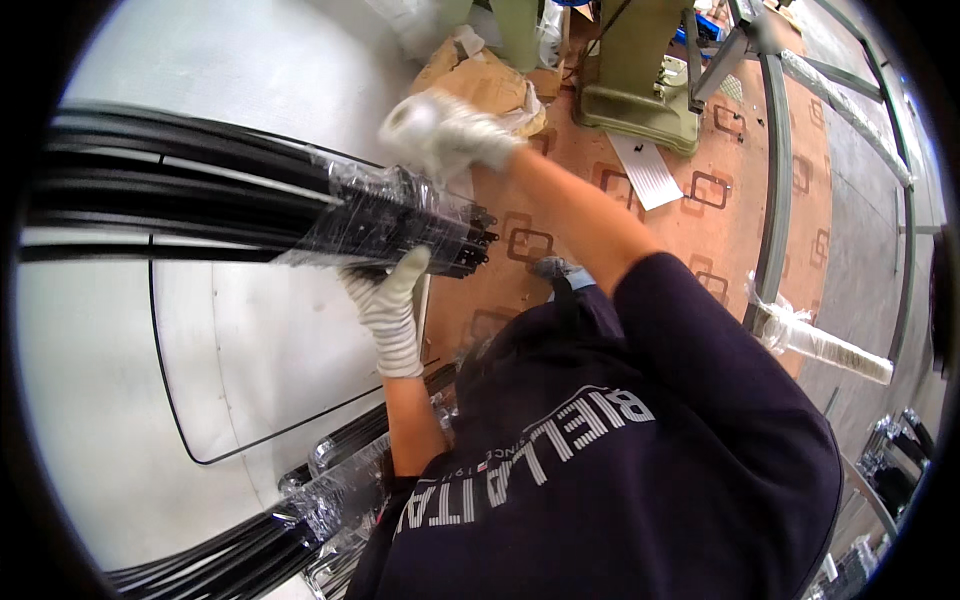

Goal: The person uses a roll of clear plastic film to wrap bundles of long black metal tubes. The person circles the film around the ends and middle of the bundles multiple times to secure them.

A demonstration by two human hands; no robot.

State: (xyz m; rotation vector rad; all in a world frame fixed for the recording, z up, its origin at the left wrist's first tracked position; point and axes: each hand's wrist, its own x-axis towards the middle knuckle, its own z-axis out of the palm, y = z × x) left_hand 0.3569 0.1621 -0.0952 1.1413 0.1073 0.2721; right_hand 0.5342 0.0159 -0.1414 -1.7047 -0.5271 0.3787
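A bundle of long black rods (pixel 170 190) comes in from the left, its ends wrapped in clear stretch film (pixel 360 215). My left hand (pixel 388 295), in a white knit glove, grips the bundle from its near side close to the ends, thumb on top. Just beyond the bundle, my gloved right hand (pixel 455 135) is closed around what looks like a small roll of stretch film (pixel 408 125); motion blurs its outline. Black end fittings (pixel 478 240) poke out past the wrap toward my body.
Under the bundle is a pale work surface (pixel 250 340) with a thin black line. More film-wrapped rods (pixel 330 490) lie near me. A green machine base (pixel 640 110), crumpled brown paper (pixel 475 75) and a metal frame (pixel 775 190) carrying a film-covered tube (pixel 835 352) stand beyond.
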